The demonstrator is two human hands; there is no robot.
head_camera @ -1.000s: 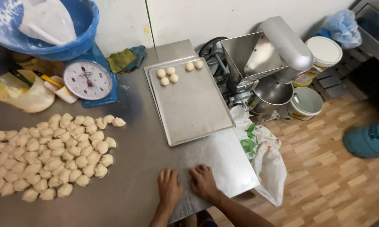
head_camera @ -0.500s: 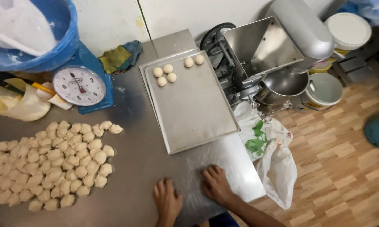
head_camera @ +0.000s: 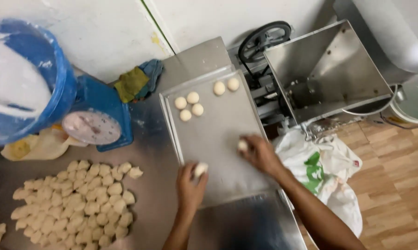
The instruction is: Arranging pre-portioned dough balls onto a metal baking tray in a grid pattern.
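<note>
My left hand (head_camera: 190,184) holds a pale dough ball (head_camera: 200,169) at the near left edge of the metal baking tray (head_camera: 218,139). My right hand (head_camera: 261,155) grips another dough ball (head_camera: 242,145) over the tray's near right part. Three round dough balls (head_camera: 189,106) sit together near the tray's far left, and two more (head_camera: 225,86) lie at its far edge. A large heap of cut dough pieces (head_camera: 77,203) lies on the steel table (head_camera: 158,185) to my left.
A blue weighing scale (head_camera: 94,126) with a round dial stands behind the heap, under a big blue tub (head_camera: 28,88). A steel hopper machine (head_camera: 325,74) with a black wheel is right of the tray. A white plastic bag (head_camera: 329,176) hangs off the table's right side. Cloths (head_camera: 137,81) lie by the wall.
Both hands came up from the table's near edge onto the tray, each now holding a dough ball. The view has moved closer.
</note>
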